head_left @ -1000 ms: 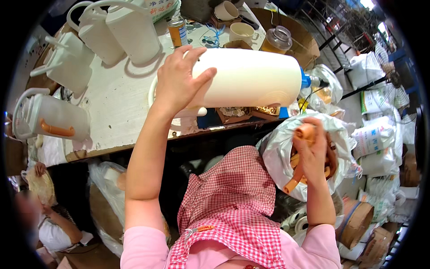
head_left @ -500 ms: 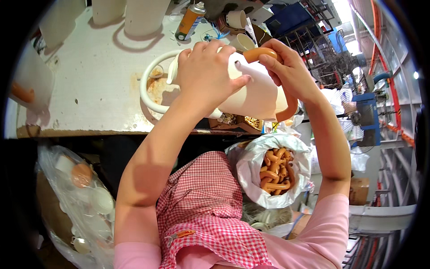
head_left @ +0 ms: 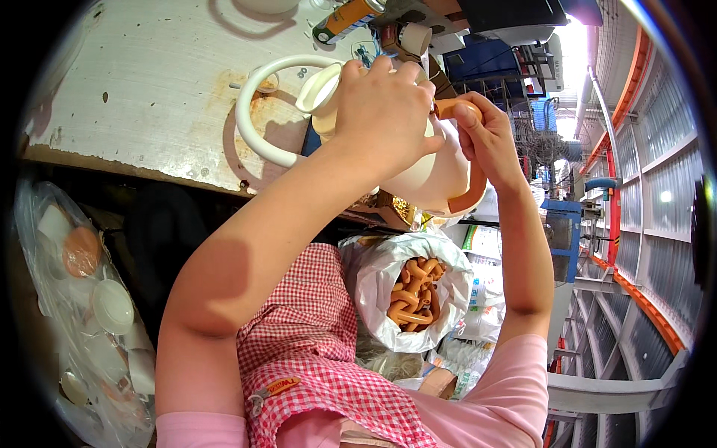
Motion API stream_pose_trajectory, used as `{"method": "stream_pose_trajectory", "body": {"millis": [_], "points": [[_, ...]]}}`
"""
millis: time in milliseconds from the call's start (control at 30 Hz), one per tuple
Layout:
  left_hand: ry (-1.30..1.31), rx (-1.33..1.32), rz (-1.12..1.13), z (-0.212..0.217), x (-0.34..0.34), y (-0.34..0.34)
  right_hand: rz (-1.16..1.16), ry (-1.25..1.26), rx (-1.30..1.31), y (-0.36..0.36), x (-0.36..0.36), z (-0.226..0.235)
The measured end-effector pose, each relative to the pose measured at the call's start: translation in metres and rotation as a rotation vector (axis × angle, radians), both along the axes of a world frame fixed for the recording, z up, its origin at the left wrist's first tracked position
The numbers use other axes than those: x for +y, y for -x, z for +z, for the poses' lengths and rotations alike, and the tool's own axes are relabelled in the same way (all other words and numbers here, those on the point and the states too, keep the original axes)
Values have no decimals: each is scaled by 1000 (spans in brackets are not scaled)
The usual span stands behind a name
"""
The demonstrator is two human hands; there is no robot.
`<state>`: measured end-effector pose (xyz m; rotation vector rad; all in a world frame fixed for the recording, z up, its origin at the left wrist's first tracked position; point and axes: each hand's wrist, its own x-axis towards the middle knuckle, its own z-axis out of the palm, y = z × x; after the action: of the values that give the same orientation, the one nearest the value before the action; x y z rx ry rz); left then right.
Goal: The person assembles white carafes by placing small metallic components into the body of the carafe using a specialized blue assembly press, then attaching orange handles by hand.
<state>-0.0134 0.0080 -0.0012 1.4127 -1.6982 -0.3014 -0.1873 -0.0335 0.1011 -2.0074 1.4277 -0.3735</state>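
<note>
I see the left hand (head_left: 388, 112) wrapped firmly over the body of a cream plastic jug (head_left: 426, 175), held up above the front edge of the white worktable (head_left: 134, 97). The right hand (head_left: 485, 142) pinches the top end of an orange handle (head_left: 470, 160) against the jug's side, fingers closed on it.

Risk, as I judge it: the handle's lower end looks only partly seated (the contact itself is hidden behind the jug), so uneven pressure could pop it off or twist it askew. The jug is unsupported below; a slip of the left hand would drop it toward the lap.

Room: the white ring (head_left: 258, 112) lies on the table just beside the jug's mouth. The open bag of orange handles (head_left: 411, 295) sits directly underneath. A clear bag of lids (head_left: 89, 299) hangs well apart at left. The right side is crowded with racking.
</note>
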Motion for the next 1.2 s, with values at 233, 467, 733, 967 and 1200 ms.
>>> {"method": "stream_pose_trajectory", "body": {"millis": [233, 467, 733, 967, 1200], "points": [[-18, -4, -8, 3, 3, -3, 102, 162, 138, -5, 4, 4], [47, -16, -7, -3, -2, -1, 259, 404, 486, -33, 15, 22], [110, 43, -41, -2, -4, -2, 339, 509, 565, -28, 10, 22], [144, 51, -36, -6, -7, -1, 343, 539, 612, -31, 13, 21], [165, 63, -42, -9, -8, -3, 341, 563, 618, -31, 12, 15]]}}
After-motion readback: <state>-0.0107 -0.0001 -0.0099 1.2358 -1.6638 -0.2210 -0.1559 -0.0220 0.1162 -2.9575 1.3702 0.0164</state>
